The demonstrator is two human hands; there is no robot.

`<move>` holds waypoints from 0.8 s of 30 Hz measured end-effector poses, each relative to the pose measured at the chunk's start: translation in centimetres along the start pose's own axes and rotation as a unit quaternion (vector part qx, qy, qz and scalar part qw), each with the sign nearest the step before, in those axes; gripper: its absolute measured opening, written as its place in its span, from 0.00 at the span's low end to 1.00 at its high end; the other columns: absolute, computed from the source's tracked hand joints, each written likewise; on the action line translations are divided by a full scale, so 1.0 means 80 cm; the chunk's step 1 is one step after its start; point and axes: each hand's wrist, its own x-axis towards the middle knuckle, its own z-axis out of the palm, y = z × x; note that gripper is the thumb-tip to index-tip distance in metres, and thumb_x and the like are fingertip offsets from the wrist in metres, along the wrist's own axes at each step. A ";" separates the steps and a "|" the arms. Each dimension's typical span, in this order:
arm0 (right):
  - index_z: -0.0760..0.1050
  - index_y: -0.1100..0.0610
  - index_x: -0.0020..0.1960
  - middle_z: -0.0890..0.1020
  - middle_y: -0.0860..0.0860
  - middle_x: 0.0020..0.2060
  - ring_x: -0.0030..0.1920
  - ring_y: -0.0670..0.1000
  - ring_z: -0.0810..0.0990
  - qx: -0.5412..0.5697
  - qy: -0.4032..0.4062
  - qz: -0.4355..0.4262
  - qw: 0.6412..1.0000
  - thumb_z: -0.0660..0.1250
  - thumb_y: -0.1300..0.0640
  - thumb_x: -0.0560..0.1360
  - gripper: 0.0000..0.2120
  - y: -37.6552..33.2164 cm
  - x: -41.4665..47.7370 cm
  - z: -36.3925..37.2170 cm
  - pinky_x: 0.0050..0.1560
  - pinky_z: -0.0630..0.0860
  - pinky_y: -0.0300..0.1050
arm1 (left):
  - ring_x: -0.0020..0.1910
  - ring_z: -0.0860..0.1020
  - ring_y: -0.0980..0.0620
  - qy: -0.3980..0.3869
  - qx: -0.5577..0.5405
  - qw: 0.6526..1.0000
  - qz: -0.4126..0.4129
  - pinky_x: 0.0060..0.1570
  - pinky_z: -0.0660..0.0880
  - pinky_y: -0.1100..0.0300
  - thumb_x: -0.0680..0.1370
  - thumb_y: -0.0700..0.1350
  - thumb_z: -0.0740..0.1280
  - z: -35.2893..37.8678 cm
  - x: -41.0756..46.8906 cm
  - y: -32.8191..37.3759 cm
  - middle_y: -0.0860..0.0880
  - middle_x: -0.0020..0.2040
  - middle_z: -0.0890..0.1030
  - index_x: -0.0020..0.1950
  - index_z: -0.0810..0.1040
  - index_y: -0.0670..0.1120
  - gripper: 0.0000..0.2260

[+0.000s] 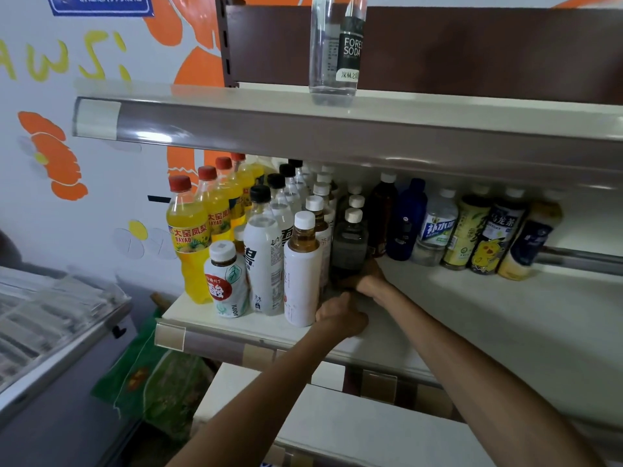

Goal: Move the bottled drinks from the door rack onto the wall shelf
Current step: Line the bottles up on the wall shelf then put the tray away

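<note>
A dark, square-shouldered bottle with a cream cap (350, 246) stands on the middle wall shelf (472, 318) at the front of a row. My right hand (365, 276) reaches in and grips the bottle's base from the right. My left hand (340, 315) is curled near the shelf's front edge, just below that bottle and beside a white tea bottle (301, 274); whether it touches either bottle is hidden. Rows of yellow soda bottles (190, 237) and clear black-capped bottles (266, 251) fill the shelf's left part. No door rack is in view.
Several mixed bottles (472, 230) lean at the shelf's back right. A clear Forest Soda bottle (335, 48) stands on the upper shelf (236, 96). A glass-topped chest freezer (50, 332) sits at lower left. A lower shelf (337, 426) juts out beneath my arms.
</note>
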 end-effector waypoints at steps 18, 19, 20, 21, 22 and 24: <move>0.77 0.56 0.64 0.81 0.54 0.60 0.60 0.54 0.78 0.019 -0.020 0.003 1.000 0.83 0.61 0.59 0.35 -0.007 -0.013 -0.003 0.58 0.77 0.47 | 0.59 0.77 0.44 0.067 0.024 0.996 0.061 0.57 0.73 0.54 0.81 0.48 0.60 0.013 -0.010 -0.006 0.43 0.59 0.79 0.68 0.68 0.44 0.17; 0.77 0.56 0.65 0.81 0.54 0.60 0.61 0.54 0.78 0.015 -0.017 0.009 1.000 0.83 0.60 0.59 0.35 -0.007 -0.015 -0.002 0.59 0.77 0.48 | 0.58 0.78 0.44 0.068 0.023 0.995 0.062 0.57 0.74 0.54 0.81 0.48 0.59 0.013 -0.012 -0.005 0.43 0.59 0.79 0.67 0.68 0.44 0.16; 0.76 0.55 0.65 0.81 0.54 0.60 0.61 0.55 0.77 0.009 -0.010 0.019 1.000 0.83 0.57 0.59 0.36 -0.009 -0.017 0.000 0.61 0.77 0.50 | 0.58 0.78 0.44 0.069 0.023 0.995 0.063 0.56 0.74 0.54 0.81 0.48 0.59 0.014 -0.013 -0.005 0.43 0.59 0.79 0.67 0.68 0.44 0.16; 0.76 0.54 0.65 0.80 0.53 0.61 0.62 0.55 0.77 0.003 -0.002 0.027 1.000 0.83 0.55 0.59 0.37 -0.009 -0.017 0.002 0.63 0.76 0.51 | 0.57 0.78 0.44 0.068 0.021 0.996 0.061 0.55 0.74 0.54 0.81 0.48 0.59 0.015 -0.013 -0.005 0.43 0.59 0.79 0.67 0.68 0.44 0.16; 0.76 0.53 0.66 0.80 0.53 0.62 0.62 0.55 0.77 -0.006 0.007 0.036 0.999 0.83 0.52 0.59 0.37 -0.008 -0.017 0.005 0.64 0.75 0.52 | 0.57 0.78 0.44 0.067 0.019 0.996 0.059 0.55 0.74 0.54 0.81 0.49 0.59 0.015 -0.014 -0.006 0.43 0.59 0.79 0.67 0.68 0.44 0.16; 0.75 0.52 0.65 0.80 0.53 0.61 0.62 0.55 0.77 -0.017 0.015 0.048 0.999 0.82 0.50 0.60 0.35 -0.009 -0.019 0.011 0.63 0.76 0.53 | 0.56 0.79 0.43 0.064 0.020 0.996 0.052 0.53 0.74 0.54 0.81 0.49 0.59 0.016 -0.015 -0.007 0.43 0.59 0.79 0.67 0.67 0.44 0.17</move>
